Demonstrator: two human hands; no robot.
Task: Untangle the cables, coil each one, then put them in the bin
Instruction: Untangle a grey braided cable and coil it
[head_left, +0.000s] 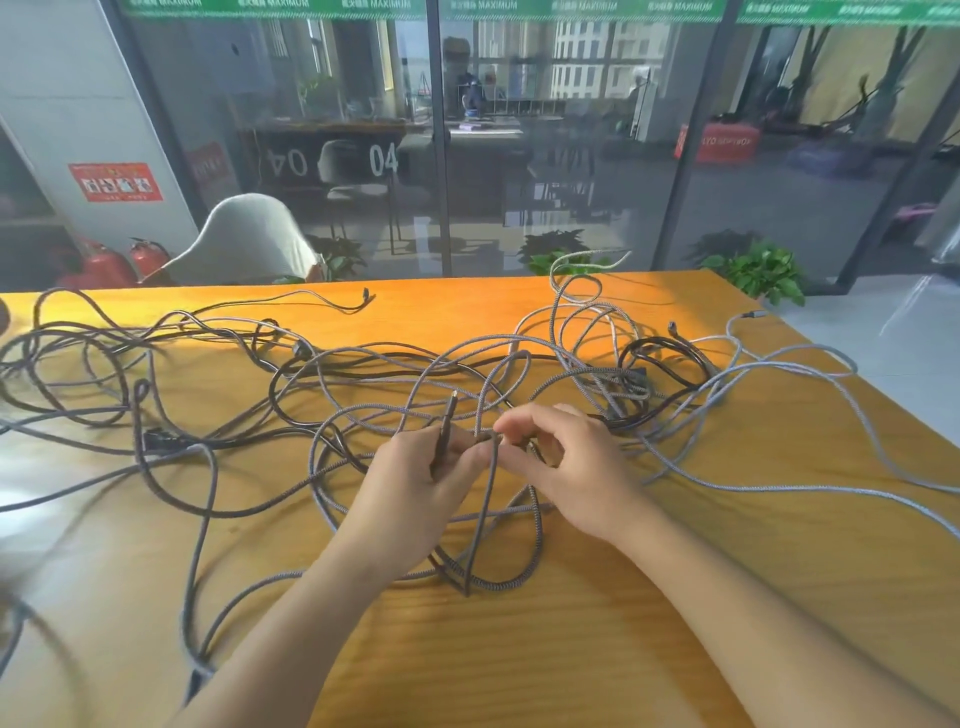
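While the cables (363, 374) sprawl tangled across the tabletop (597, 649) | left hand (415, 483) at the tangle's near middle grips a dark plug end (447, 426) upright | right hand (566, 462) just beside it, apparently pinching a grey strand (491, 467).

Pretty bright office: warm orange wooden table (571, 649), dark-framed glass partition wall (571, 156) marked "04" behind it, a pale grey shell chair (249, 239), two red fire extinguishers (119, 262), leafy green potted plants (763, 273), glossy grey floor (883, 322).
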